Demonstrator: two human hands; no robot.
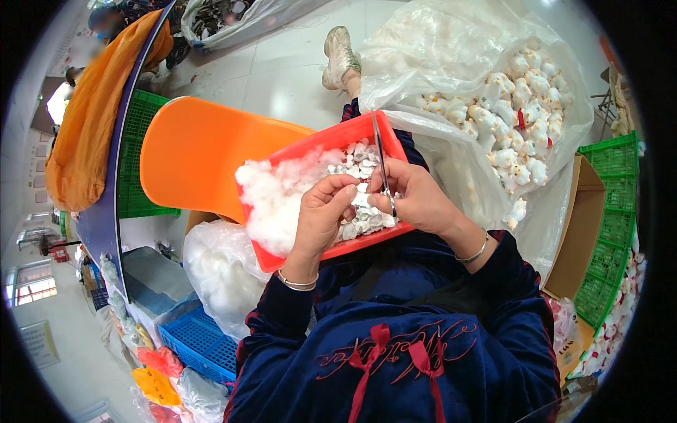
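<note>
While the left hand (326, 211) pinches a small white piece over the red tray (319, 144), the right hand (416, 197) grips scissors (381, 161), so trimming's underway; next needs a careful snip.

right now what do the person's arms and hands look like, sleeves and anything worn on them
Both forearms are covered by dark blue velvety sleeves with thin red trim at the cuffs. The left hand is bare, with a slim silver bangle at the wrist. The right hand is bare too, with a matching silver bangle. No gloves; I can't make out any rings on the fingers.
</note>
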